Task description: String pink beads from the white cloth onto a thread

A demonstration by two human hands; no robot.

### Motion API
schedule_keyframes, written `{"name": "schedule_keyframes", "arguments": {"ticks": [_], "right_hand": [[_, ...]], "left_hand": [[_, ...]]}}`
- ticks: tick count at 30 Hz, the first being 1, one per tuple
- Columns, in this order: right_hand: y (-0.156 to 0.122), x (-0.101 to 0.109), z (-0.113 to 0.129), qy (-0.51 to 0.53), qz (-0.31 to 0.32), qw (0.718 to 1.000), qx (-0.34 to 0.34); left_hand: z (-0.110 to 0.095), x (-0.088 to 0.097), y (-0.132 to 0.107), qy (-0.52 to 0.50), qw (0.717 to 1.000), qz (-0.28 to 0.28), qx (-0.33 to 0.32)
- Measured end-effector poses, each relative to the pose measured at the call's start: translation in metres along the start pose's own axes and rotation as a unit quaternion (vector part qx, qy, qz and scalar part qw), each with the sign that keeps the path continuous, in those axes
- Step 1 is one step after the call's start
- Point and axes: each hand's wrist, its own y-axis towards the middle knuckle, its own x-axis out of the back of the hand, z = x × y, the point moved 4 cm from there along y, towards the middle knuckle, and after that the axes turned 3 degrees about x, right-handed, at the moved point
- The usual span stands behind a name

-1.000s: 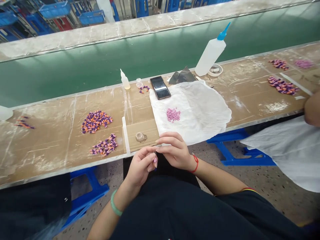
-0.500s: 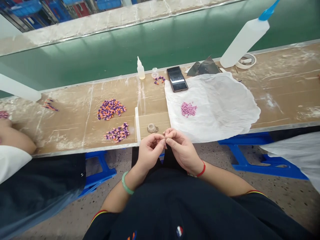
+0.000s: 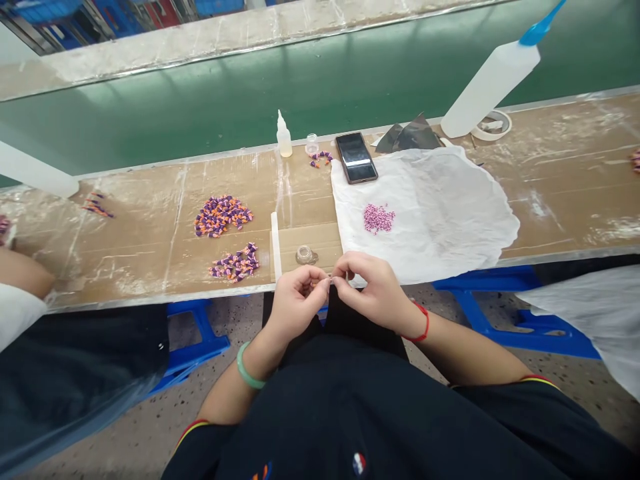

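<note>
My left hand (image 3: 299, 298) and my right hand (image 3: 371, 288) meet at the fingertips over the table's front edge. Each is closed in a pinch, on something too small and too covered by fingers to name. Just beyond them a small round clear dish (image 3: 304, 254) sits on a piece of cardboard (image 3: 320, 237). To the left lie a pile of small purple, orange and pink pieces (image 3: 223, 215) and a smaller pile of purple and pink pieces (image 3: 235, 264). Tiny pink pieces (image 3: 379, 218) are heaped on a white cloth (image 3: 440, 207) at the right.
A phone (image 3: 356, 158) rests on the cloth's far left corner. Behind stand a small dropper bottle (image 3: 283, 137) and a large white bottle with a blue nozzle (image 3: 490, 87), near a tape roll (image 3: 493, 125). Another person's arm (image 3: 23, 273) is at the left.
My right hand has turned, its wrist moving outward to the right, while its fingertips stay against the left ones. My left hand has barely moved. The neighbour's arm has shifted left.
</note>
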Motion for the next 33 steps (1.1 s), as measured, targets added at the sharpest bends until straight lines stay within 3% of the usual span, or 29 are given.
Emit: {"name": "schedule_keyframes", "arguments": {"ticks": [5, 11, 14, 17, 19, 22, 27, 33], "right_hand": [[0.002, -0.004, -0.005, -0.004, 0.029, 0.999, -0.017], [0.008, -0.009, -0.013, 0.161, 0.104, 0.974, -0.119], [0.014, -0.011, -0.017, 0.172, 0.135, 0.968, -0.126], [0.028, -0.012, -0.026, 0.048, 0.151, 0.985, -0.064], [0.041, -0.016, -0.034, -0.076, 0.177, 0.981, -0.006], [0.060, -0.028, -0.045, -0.223, 0.260, 0.938, 0.048], [0.076, -0.040, -0.043, -0.361, 0.374, 0.852, 0.065], [0.082, -0.047, -0.036, -0.408, 0.420, 0.807, 0.078]], "left_hand": [[0.002, 0.003, 0.001, 0.025, 1.000, -0.002, 0.008], [0.002, 0.012, 0.002, -0.079, 0.996, 0.008, 0.029], [0.007, 0.021, 0.001, -0.081, 0.996, -0.003, 0.029], [0.017, 0.031, 0.000, -0.072, 0.997, -0.018, 0.023], [0.025, 0.038, -0.002, -0.073, 0.996, -0.035, 0.030], [0.035, 0.045, -0.005, -0.078, 0.994, -0.052, 0.057], [0.041, 0.050, -0.009, -0.086, 0.991, -0.066, 0.079], [0.044, 0.053, -0.009, -0.096, 0.990, -0.069, 0.075]]}}
